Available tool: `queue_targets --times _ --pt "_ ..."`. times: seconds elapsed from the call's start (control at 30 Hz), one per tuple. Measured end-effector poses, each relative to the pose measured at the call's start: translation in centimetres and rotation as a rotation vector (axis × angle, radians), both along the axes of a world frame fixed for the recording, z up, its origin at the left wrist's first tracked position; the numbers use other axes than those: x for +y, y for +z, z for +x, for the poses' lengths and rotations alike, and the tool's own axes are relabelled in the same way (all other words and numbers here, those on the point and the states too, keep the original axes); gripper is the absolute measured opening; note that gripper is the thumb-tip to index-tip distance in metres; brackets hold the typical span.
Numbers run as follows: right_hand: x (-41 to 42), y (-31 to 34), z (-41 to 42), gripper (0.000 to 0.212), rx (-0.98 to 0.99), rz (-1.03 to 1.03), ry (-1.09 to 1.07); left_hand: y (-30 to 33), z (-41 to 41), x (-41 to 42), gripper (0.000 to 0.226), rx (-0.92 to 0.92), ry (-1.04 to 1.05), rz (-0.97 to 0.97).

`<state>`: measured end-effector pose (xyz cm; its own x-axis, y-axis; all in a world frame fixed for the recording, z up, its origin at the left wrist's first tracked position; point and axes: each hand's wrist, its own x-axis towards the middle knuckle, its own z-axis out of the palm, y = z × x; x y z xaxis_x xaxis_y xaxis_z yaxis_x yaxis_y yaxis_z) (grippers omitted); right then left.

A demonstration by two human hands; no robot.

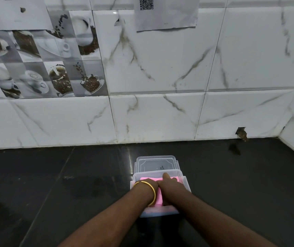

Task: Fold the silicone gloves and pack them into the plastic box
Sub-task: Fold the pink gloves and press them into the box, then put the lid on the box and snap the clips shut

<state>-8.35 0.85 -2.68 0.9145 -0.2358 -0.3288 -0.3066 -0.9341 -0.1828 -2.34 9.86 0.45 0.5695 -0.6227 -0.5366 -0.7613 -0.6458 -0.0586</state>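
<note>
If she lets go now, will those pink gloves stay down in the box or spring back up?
Probably they spring up a little: both the left hand and right hand are pressing the pink gloves down, which suggests soft, floppy, rebounding material. The clear box looks thin and light, so it may slide on the glossy dark counter. The lid lies behind it.

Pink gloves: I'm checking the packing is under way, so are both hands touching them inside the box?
Touching. The head view shows the left hand and right hand pressed onto the pink gloves inside the clear plastic box.
</note>
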Motion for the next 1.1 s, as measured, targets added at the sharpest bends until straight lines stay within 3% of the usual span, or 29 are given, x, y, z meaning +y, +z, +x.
queue_targets --times 0.13,0.3,0.47,0.53,0.6,0.67,0.73,0.93,1.1 --pt "-0.8 0.3 0.0 0.083 -0.042 -0.036 -0.004 0.4 0.3 0.5 0.047 -0.104 0.049 -0.158" --pt "-0.7 -0.8 -0.2 0.056 -0.089 0.011 0.005 -1.3 -0.3 0.8 0.062 -0.048 0.118 -0.145" --pt "-1.6 0.9 0.7 0.052 -0.02 0.013 0.082 -0.9 0.3 0.5 0.059 -0.052 0.082 -0.117" --pt "-3.1 2.7 1.5 0.036 -0.132 0.131 0.057 -0.1 2.1 0.6 0.04 0.014 0.097 -0.258" --pt "-5.3 4.6 2.5 0.016 -0.316 0.299 -0.121 0.6 4.4 0.9 0.02 0.12 0.268 -0.563" --pt "-7.5 5.6 3.3 0.011 -0.483 0.413 -0.317 0.4 6.9 1.4 0.032 0.141 0.506 -0.845" --pt "-9.6 5.0 4.2 0.009 -0.549 0.505 -0.479 -0.7 9.2 1.9 0.04 0.112 0.687 -0.935" --pt "-11.8 -0.5 5.7 0.028 -0.217 0.678 -0.773 -5.7 12.6 2.3 0.053 0.29 0.885 -0.734" --pt "-11.4 -3.2 5.9 0.042 -0.186 0.812 -0.804 -8.1 13.1 2.0 0.057 0.42 1.063 -0.795"
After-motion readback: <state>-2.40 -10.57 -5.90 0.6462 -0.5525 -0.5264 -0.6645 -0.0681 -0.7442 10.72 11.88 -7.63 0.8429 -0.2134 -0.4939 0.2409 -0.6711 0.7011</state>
